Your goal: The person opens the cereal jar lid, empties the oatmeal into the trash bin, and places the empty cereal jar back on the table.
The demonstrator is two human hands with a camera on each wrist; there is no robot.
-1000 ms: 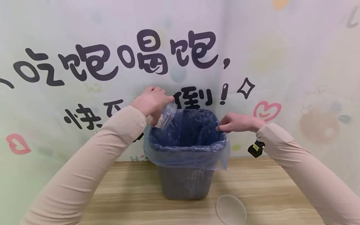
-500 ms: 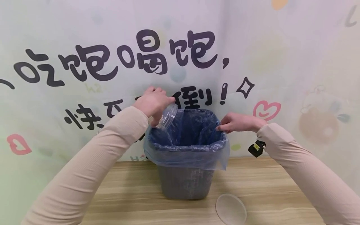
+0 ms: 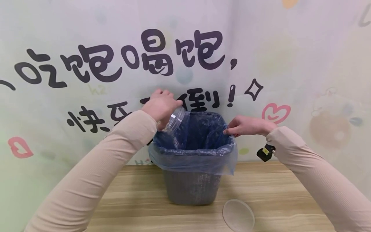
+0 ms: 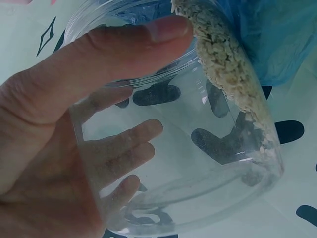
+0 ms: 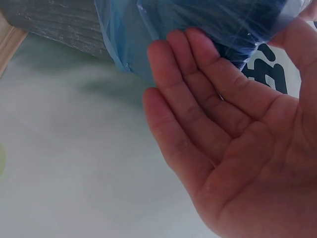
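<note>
My left hand (image 3: 162, 106) grips a clear plastic jar (image 3: 177, 118), tipped so its mouth faces into the bin. In the left wrist view, pale oat flakes (image 4: 223, 59) lie along the jar's lower wall up to its mouth, and the thumb crosses near the neck. The grey bin (image 3: 192, 190) stands upright, with a blue plastic bag (image 3: 194, 162) lining it and folded over its rim. On the bin's right side my right hand (image 3: 246, 125) pinches the bagged rim, thumb on top and fingers outside against the bag. The bin's bottom is hidden.
A round translucent lid (image 3: 238, 215) lies on the wooden table (image 3: 130, 196), in front of the bin to the right. Close behind the bin hangs a pale printed cloth (image 3: 261, 48) with black lettering.
My left hand has shifted slightly right with the jar, which is tipped a little more over the bin. Fewer flakes show in it in the head view. My right hand stays on the rim.
</note>
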